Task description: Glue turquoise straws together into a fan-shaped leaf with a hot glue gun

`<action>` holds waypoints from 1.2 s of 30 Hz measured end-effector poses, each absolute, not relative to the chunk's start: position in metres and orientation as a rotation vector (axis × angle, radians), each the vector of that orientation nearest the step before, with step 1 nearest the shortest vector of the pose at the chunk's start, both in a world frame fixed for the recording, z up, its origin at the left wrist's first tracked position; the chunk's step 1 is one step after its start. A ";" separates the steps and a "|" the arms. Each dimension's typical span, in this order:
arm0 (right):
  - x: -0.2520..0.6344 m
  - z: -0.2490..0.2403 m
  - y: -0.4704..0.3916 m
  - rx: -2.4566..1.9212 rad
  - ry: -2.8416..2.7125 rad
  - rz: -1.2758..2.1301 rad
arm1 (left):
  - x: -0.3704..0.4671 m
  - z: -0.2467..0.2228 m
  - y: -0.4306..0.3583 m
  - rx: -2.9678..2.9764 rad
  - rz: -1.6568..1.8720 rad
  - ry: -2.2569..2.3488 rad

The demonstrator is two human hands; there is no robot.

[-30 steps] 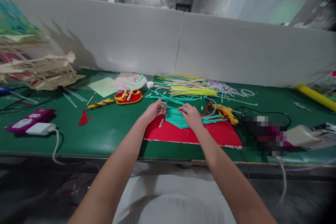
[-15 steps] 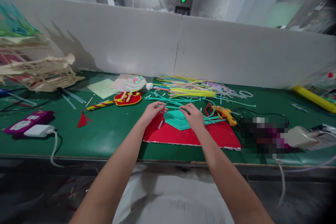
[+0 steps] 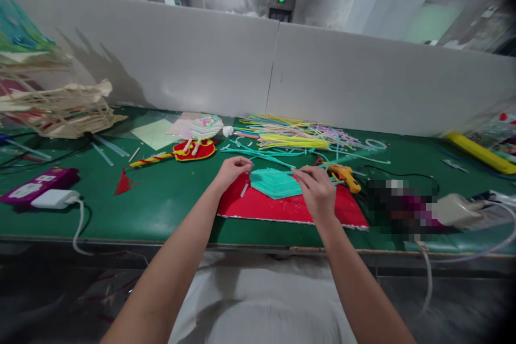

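My right hand (image 3: 318,187) is closed in a pinch on a teal pipe cleaner (image 3: 350,155), whose far end rises blurred to the right. Just under the fingers lies a flat angular panel of teal pipe cleaners (image 3: 274,183), laid in close rows. It rests on a red board (image 3: 264,208) with a worn white front edge. At the panel's left corner my left hand (image 3: 233,173) has thumb and fingertips pressed together; anything between them is too small to make out. A small pale strip (image 3: 244,190) sits on the board beside that hand.
Behind the panel are loose teal pipe cleaners (image 3: 262,153) and a multicoloured pile (image 3: 294,137). An orange glue gun (image 3: 347,176) lies to the right. A red-and-yellow tasselled ornament (image 3: 193,151), a purple box (image 3: 44,185) and a wooden stick model (image 3: 72,110) are leftward. A partition (image 3: 181,59) stands behind.
My right hand has moved right, drawing the pipe cleaner away from my left hand and swinging its end up to the right. My left hand stays near the panel's left corner.
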State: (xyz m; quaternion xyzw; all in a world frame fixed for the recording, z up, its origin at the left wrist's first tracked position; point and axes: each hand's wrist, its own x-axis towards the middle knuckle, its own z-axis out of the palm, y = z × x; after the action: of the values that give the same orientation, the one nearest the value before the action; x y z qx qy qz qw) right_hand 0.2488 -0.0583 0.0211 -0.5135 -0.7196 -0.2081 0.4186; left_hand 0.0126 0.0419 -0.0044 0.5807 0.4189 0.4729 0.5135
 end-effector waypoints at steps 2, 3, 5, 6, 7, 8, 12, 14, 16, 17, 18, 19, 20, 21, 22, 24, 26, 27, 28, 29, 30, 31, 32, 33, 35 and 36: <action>0.245 0.015 -0.060 -1.315 -1.800 -0.559 | 0.014 -0.004 0.041 1.420 1.091 1.029; 0.243 0.011 -0.059 -1.334 -1.805 -0.553 | 0.014 -0.004 0.040 1.436 1.055 1.026; 0.241 0.003 -0.054 -1.375 -1.822 -0.510 | 0.017 -0.003 0.037 1.452 0.975 0.987; 0.241 -0.001 -0.051 -1.395 -1.828 -0.487 | 0.019 -0.003 0.035 1.446 0.935 0.948; 0.241 -0.005 -0.048 -1.413 -1.829 -0.468 | 0.020 -0.002 0.034 1.438 0.907 0.899; 0.241 -0.007 -0.046 -1.430 -1.830 -0.451 | 0.021 -0.002 0.033 1.436 0.896 0.853; 0.242 -0.011 -0.043 -1.423 -1.855 -0.437 | 0.023 -0.003 0.034 1.527 0.954 0.861; 0.242 -0.011 -0.043 -1.389 -1.858 -0.424 | 0.022 -0.005 0.036 1.538 0.979 0.918; 0.242 -0.012 -0.042 -1.357 -1.825 -0.386 | 0.021 -0.006 0.037 1.509 0.996 0.933; 0.241 -0.012 -0.042 -1.342 -1.799 -0.363 | 0.021 -0.006 0.037 1.497 1.005 0.930; 0.241 -0.012 -0.041 -1.328 -1.774 -0.345 | 0.020 -0.005 0.037 1.490 1.009 0.924; 0.240 -0.012 -0.041 -1.314 -1.757 -0.330 | 0.020 -0.005 0.036 1.489 1.005 0.915; 0.240 -0.012 -0.042 -1.299 -1.752 -0.316 | 0.020 -0.004 0.035 1.497 0.994 0.902; 0.239 -0.012 -0.042 -1.283 -1.760 -0.301 | 0.021 -0.003 0.034 1.510 0.981 0.893; 0.238 -0.011 -0.043 -1.268 -1.773 -0.286 | 0.021 -0.001 0.032 1.524 0.968 0.886; 0.236 -0.011 -0.045 -1.243 -1.800 -0.261 | 0.023 0.000 0.028 1.533 0.955 0.871; 0.234 -0.010 -0.046 -1.221 -1.813 -0.253 | 0.026 0.001 0.024 1.503 0.954 0.833; 0.233 -0.010 -0.047 -1.208 -1.822 -0.254 | 0.027 0.001 0.022 1.478 0.950 0.805; 0.233 -0.010 -0.047 -1.196 -1.835 -0.255 | 0.029 0.000 0.021 1.455 0.945 0.778; 0.232 -0.010 -0.047 -1.186 -1.853 -0.254 | 0.030 0.000 0.020 1.438 0.937 0.760; 0.231 -0.010 -0.047 -1.182 -1.872 -0.252 | 0.032 -0.001 0.019 1.431 0.926 0.751; 0.231 -0.010 -0.047 -1.182 -1.890 -0.246 | 0.033 -0.002 0.019 1.431 0.912 0.749; 0.231 -0.010 -0.047 -1.185 -1.905 -0.238 | 0.034 -0.003 0.019 1.437 0.899 0.750; 0.230 -0.010 -0.048 -1.187 -1.916 -0.229 | 0.036 -0.003 0.020 1.447 0.889 0.750; 0.230 -0.010 -0.048 -1.180 -1.925 -0.215 | 0.038 -0.004 0.020 1.472 0.884 0.740; 0.229 -0.010 -0.048 -1.173 -1.924 -0.211 | 0.038 -0.003 0.021 1.482 0.886 0.734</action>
State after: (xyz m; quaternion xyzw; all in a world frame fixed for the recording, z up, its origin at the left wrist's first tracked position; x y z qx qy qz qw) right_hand 0.2293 -0.0479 -0.0096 -0.4690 -0.7695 -0.0845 0.4252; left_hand 0.0384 0.0208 -0.0034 0.6371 0.3156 0.3809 0.5912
